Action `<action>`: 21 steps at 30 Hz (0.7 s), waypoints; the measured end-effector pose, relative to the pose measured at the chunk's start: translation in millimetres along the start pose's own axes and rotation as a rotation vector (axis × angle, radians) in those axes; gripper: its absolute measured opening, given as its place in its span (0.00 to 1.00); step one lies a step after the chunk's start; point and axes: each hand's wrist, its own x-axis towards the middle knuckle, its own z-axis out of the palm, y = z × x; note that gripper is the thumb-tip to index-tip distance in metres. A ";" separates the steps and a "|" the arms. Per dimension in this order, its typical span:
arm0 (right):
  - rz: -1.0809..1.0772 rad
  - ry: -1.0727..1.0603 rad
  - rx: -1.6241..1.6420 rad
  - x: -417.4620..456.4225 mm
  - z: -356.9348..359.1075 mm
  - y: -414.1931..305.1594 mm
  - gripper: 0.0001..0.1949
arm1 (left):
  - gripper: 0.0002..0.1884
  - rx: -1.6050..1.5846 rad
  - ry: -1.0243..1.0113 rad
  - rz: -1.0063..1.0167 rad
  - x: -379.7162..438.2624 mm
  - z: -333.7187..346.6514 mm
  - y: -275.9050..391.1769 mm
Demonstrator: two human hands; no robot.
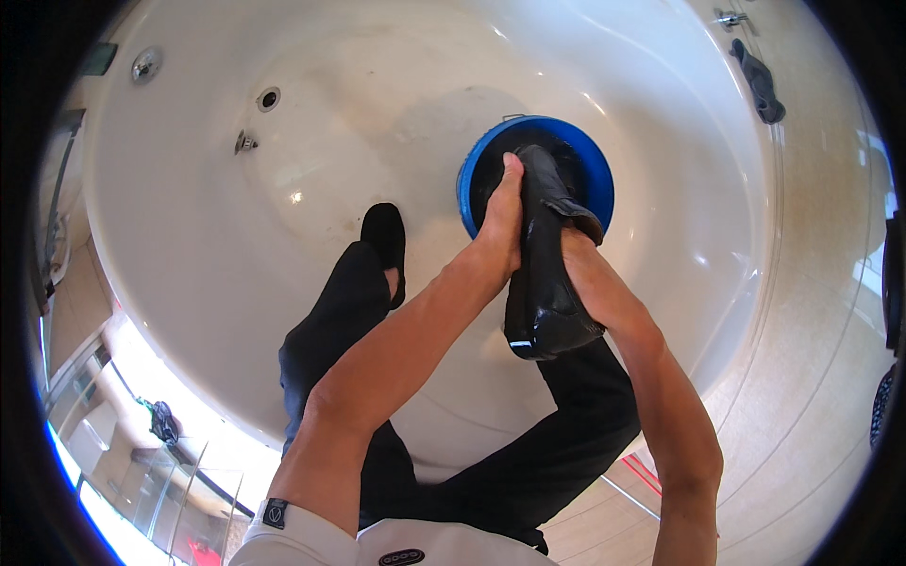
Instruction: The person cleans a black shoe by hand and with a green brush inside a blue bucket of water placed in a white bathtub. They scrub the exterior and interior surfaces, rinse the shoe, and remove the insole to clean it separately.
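Observation:
A wet black leather shoe or boot [548, 283] is held over a blue bucket [602, 166], its glossy rounded end pointing towards me. My left hand [504, 209] grips its left side, thumb up. From the right, my right hand [579, 244] reaches in beneath a loose leather flap [575, 206]; its fingers are hidden, and I cannot tell whether they are inside the footwear or under it. Dark contents show in the bucket around the far end of the shoe. The bucket stands in a white bathtub [439, 64].
A drain hole [269, 99] and a loose metal stopper [245, 143] are at the left of the tub floor. My left foot wears a black slip-on shoe [383, 230]. A dark sock or cloth [759, 83] lies on the right ledge, near a chrome tap handle [729, 19].

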 end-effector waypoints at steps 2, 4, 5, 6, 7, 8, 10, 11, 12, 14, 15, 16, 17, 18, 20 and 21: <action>-0.074 0.072 0.052 -2.5 4.6 6.4 0.27 | 0.39 -0.014 -0.005 -0.019 3.2 4.6 -1.2; -0.036 0.130 0.160 -3.6 7.6 6.3 0.27 | 0.40 0.021 -0.027 0.004 -0.1 3.2 -1.9; 0.040 0.154 0.240 -3.0 9.8 1.6 0.27 | 0.40 0.037 -0.038 0.015 -2.4 3.1 -2.3; 0.116 0.177 0.321 -2.7 10.8 -3.4 0.27 | 0.40 0.054 -0.049 0.026 -3.8 3.2 -2.7; 0.266 0.179 0.387 -1.5 7.9 -12.6 0.26 | 0.41 0.053 -0.047 0.006 -4.8 4.3 -3.3; 0.415 0.183 0.454 2.5 1.4 -22.7 0.26 | 0.41 0.053 -0.047 -0.012 -3.9 6.3 -4.2; 0.462 0.208 0.406 1.4 -2.0 -24.6 0.26 | 0.42 0.048 -0.065 -0.043 -3.8 9.1 -6.1; 0.434 0.210 0.365 2.5 -3.6 -20.9 0.25 | 0.42 0.042 -0.084 -0.055 -4.6 9.9 -7.3; 0.419 0.213 0.353 2.5 -6.7 -18.6 0.25 | 0.42 0.036 -0.102 -0.067 -5.2 10.8 -8.5; 0.438 0.204 0.426 3.7 -8.5 -12.6 0.25 | 0.41 0.054 -0.046 -0.056 -15.5 17.6 -4.4; 0.455 0.198 0.470 4.3 -8.2 -10.3 0.25 | 0.41 0.063 -0.018 -0.050 -18.9 19.4 -3.3; 0.469 0.198 0.507 3.9 -8.9 -8.7 0.25 | 0.41 0.066 -0.005 -0.050 -18.2 18.6 -3.5; 0.484 0.197 0.539 4.1 -9.2 -6.6 0.25 | 0.40 0.069 0.008 -0.049 -16.8 16.5 -3.6; 0.501 0.198 0.569 3.9 -9.0 -4.6 0.25 | 0.40 0.072 0.022 -0.047 -15.9 14.6 -3.6; 0.531 0.199 0.620 6.0 -10.7 -1.4 0.24 | 0.40 0.074 0.044 -0.063 -15.0 12.9 -3.5; 0.547 0.197 0.640 8.5 -11.0 -1.0 0.24 | 0.40 0.076 0.057 -0.070 -14.6 11.6 -3.2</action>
